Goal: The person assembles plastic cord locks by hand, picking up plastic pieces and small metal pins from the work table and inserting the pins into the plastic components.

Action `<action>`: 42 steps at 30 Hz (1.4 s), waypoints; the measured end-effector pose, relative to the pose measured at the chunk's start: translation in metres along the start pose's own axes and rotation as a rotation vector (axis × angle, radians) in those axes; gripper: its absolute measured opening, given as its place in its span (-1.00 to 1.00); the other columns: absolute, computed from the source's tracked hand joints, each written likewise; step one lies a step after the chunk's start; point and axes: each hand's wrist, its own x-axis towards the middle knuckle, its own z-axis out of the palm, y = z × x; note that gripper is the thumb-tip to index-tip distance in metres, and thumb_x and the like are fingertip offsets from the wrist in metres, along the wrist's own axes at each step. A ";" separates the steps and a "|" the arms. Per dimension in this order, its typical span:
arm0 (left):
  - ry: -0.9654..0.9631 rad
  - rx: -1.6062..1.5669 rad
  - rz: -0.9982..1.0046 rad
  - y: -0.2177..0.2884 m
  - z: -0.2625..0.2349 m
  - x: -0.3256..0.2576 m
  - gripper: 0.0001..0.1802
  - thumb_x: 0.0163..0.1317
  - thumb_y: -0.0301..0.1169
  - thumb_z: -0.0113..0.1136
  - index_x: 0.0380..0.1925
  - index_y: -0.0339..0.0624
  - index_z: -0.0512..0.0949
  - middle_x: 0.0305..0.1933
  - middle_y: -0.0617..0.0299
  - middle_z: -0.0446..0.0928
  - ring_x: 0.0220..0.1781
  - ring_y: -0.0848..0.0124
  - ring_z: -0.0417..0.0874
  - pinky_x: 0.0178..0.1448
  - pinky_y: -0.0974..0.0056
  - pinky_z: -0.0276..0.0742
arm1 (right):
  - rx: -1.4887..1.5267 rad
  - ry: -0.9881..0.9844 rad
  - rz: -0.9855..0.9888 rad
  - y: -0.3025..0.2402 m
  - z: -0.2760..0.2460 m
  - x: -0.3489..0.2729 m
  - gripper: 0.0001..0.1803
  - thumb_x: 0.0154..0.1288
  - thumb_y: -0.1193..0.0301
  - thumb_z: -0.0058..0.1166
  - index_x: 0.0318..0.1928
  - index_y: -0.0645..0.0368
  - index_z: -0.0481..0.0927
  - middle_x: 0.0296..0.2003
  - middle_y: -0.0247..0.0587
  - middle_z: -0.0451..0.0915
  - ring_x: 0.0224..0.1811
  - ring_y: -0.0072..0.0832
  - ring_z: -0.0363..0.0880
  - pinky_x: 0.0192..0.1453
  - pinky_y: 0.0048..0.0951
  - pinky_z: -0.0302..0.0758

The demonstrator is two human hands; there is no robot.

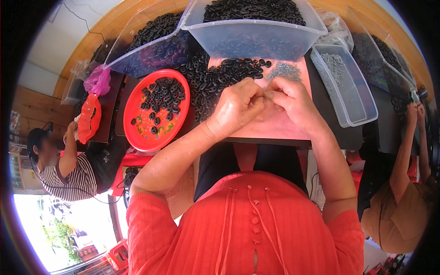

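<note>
My left hand [236, 104] and my right hand [292, 100] meet over a pink mat [270, 130], fingertips nearly touching. Both are closed in a pinch, and whatever they grip is too small or hidden to name. Just beyond the left hand spreads a heap of small black oval pieces with holes [224, 73]. A little pile of thin silver metal pins or screws [284, 71] lies behind the right hand. To the left, a round red tray [133, 120] holds more of the black pieces, some of them scattered singly.
A large clear bin [256, 41] full of black pieces stands at the back, with another bin [151, 64] to its left. At the right sits a long clear box [355, 98] with silver pins in it. Other people work on the left [68, 174] and right [398, 206].
</note>
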 end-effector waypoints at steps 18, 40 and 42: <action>0.076 -0.058 -0.075 0.008 0.008 0.005 -0.88 0.17 -0.52 0.33 -0.38 -0.29 0.56 -0.46 0.25 0.51 -0.46 0.61 0.50 -0.37 0.42 0.46 | 0.294 0.011 0.236 -0.010 -0.007 -0.003 -0.82 0.38 0.41 0.09 -0.37 0.22 0.54 -0.58 -0.45 0.42 -0.55 -0.67 0.37 -0.47 -0.58 0.31; 0.074 -0.241 -0.263 0.011 0.012 0.005 -0.86 0.23 -0.49 0.33 -0.29 -0.34 0.60 -0.41 0.33 0.59 -0.38 0.64 0.51 -0.30 0.46 0.49 | 0.330 0.054 0.212 -0.011 -0.011 -0.002 -0.87 0.38 0.45 0.09 -0.33 0.21 0.54 -0.52 -0.43 0.46 -0.54 -0.69 0.40 -0.49 -0.61 0.31; 0.101 -0.184 -0.172 0.013 0.011 0.005 -0.87 0.23 -0.49 0.32 -0.32 -0.35 0.59 -0.45 0.35 0.57 -0.42 0.62 0.50 -0.33 0.45 0.47 | 0.339 0.002 0.240 -0.012 -0.013 -0.003 -0.89 0.37 0.41 0.12 -0.30 0.17 0.55 -0.45 -0.46 0.48 -0.45 -0.72 0.40 -0.43 -0.67 0.32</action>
